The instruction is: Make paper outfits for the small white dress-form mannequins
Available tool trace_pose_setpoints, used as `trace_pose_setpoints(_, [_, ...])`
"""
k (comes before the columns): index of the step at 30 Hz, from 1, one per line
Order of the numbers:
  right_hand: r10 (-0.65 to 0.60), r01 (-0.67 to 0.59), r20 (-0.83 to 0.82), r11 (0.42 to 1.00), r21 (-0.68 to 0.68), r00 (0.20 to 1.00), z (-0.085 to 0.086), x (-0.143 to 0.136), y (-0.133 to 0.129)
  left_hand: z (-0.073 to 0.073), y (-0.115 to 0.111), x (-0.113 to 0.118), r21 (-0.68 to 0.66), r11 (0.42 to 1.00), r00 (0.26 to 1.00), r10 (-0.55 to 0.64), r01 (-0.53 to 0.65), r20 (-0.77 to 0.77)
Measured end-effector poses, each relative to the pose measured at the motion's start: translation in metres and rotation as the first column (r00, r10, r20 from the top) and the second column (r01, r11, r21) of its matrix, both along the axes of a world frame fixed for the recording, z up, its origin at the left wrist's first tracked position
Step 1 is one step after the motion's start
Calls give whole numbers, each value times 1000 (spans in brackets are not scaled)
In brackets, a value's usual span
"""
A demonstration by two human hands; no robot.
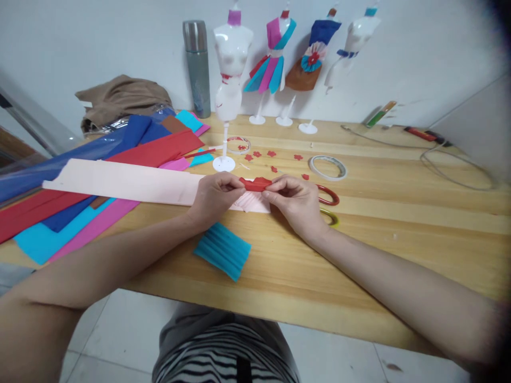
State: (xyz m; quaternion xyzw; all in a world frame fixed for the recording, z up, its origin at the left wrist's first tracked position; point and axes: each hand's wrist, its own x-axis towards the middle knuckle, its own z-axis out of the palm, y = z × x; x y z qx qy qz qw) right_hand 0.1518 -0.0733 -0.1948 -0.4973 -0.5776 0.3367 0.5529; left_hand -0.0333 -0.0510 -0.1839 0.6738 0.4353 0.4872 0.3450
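Red paper strip (pixel 255 184): one, small, folded, uneven along its upper edge; located between the two hands, above the worktop (pixel 359 276). Left hand (pixel 217 197): thumb and fingertips pinching the strip's near end. Right hand (pixel 297 202): thumb and fingers pinching the opposite end. Risk, as judged: an uneven pull could stretch or tear the strip, or draw its folds out; a loosened pinch at either end could let them spring apart.

Pleated pale pink piece (pixel 253 202): directly below and between the hands; contact with the strip cannot be told. Risk: lowered wrists or fingers could flatten its pleats.

Pleated turquoise piece (pixel 222 251): on the bodyward side of the left hand, well within forearm reach. Risk: a sweeping left forearm could shift or crush it.

Scissors (pixel 337 197): just outward of the right hand, loops showing, remainder hidden behind it. Risk: a careless sideways move could knock them, or meet a blade not visible here.

Small red flowers (pixel 271 153): several, loose, beyond both hands. Risk: a brushing finger could scatter them.

Dress form (pixel 234 58): white, upright on a slim stem, beyond the left hand. Risk: a forward bump could topple it.
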Motion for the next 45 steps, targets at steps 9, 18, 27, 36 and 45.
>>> trace_pose_setpoints(9, [0,-1,-11,998,-62,1000,-2,1,1,2,-1,1,-45,999,1000,4,-4,6])
trace_pose_setpoints(18, [-9,8,-20,1000,-27,1000,-1,1,1,3,-1,1,-93,995,999,-20,23,37])
trace_pose_setpoints(27, [-22,22,27,1000,-3,999,0,1,0,-1,1,-3,47,999,999,-22,24,-45])
trace_pose_setpoints(36, [-23,22,56,1000,12,998,-6,3,3,-4,4,-6,282,957,974,-4,70,-227])
trace_pose_setpoints(45, [-28,26,89,999,19,996,-8,2,4,-4,5,-4,314,947,954,27,71,-298])
